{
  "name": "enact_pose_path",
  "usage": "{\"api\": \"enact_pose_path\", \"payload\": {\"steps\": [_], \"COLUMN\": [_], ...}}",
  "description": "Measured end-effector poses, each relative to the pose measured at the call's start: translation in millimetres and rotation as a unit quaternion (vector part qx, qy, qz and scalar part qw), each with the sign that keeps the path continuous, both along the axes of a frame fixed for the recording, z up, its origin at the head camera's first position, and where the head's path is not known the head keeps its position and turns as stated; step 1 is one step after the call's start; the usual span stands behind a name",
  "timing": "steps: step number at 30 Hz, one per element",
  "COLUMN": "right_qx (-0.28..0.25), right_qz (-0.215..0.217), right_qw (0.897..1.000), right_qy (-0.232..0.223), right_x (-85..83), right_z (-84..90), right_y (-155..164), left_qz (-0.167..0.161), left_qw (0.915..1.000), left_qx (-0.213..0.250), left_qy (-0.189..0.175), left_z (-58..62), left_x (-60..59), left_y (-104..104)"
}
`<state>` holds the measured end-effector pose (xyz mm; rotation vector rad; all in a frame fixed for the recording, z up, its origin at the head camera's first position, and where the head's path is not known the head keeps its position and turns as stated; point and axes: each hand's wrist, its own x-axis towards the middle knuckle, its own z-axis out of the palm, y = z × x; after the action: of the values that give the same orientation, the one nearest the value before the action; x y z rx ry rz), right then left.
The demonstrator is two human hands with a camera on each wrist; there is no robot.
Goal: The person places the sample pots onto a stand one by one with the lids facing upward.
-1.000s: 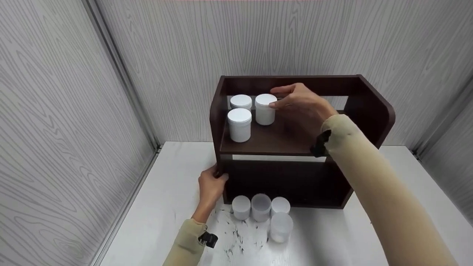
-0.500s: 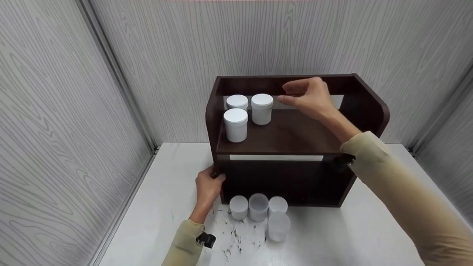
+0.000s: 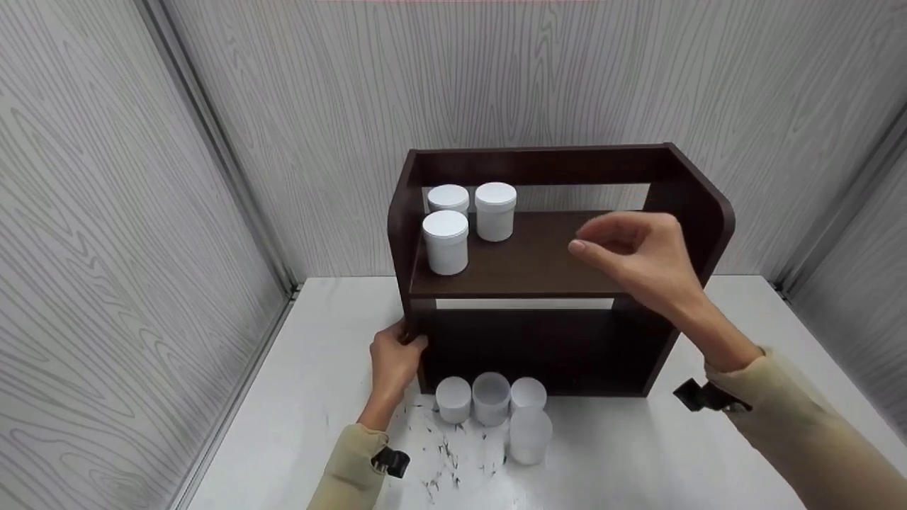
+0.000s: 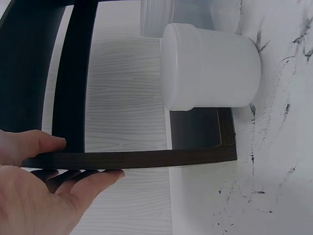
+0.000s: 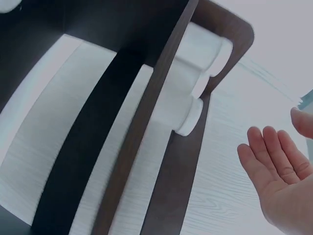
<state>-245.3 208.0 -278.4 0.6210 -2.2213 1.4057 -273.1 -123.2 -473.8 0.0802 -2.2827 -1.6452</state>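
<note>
My left hand (image 3: 394, 361) grips the left side panel of a dark brown two-tier shelf (image 3: 524, 293); in the left wrist view its thumb is on one face of the panel and its fingers on the other. My right hand (image 3: 648, 258) hangs in the air in front of the upper tier's right part, fingers loosely bent, holding nothing. Three white lidded jars stand upright on the upper tier at the left: a front jar (image 3: 446, 244), one partly hidden behind it, and a right jar (image 3: 495, 212).
On the white table before the shelf stand several tubs: a white jar (image 3: 453, 400), a translucent cup (image 3: 491, 400), another white one (image 3: 528, 394) and a frosted cup (image 3: 530, 435) in front. Dark marks (image 3: 443, 460) streak the tabletop. Grey wood-patterned walls (image 3: 340, 106) surround the table.
My right hand has let go of the right jar on the upper tier and drawn back to the right and down. My left hand keeps its grip on the side panel.
</note>
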Motion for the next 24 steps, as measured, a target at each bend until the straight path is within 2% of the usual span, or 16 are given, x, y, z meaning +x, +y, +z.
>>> {"api": "enact_pose_path", "payload": {"steps": [5,11,24], "right_qx": [-0.049,-0.074,-0.062], "right_qz": [0.021,0.03,0.013], "right_qw": [0.999,0.997,0.99], "right_qy": [-0.003,-0.016,-0.129], "right_x": [25.4,43.4,61.4], "right_z": [-21.8,-51.3,-117.3], "right_y": [9.3,18.2,32.3], "left_qz": [-0.008,-0.002,-0.004], "left_qw": [0.9999,1.0,0.9999], "left_qx": [0.006,0.006,0.01], "left_qy": [-0.001,-0.003,0.004], "left_z": [0.0,-1.5,-0.8], "left_x": [-0.5,-0.4,-0.5], "left_y": [0.1,-0.5,-0.7]}}
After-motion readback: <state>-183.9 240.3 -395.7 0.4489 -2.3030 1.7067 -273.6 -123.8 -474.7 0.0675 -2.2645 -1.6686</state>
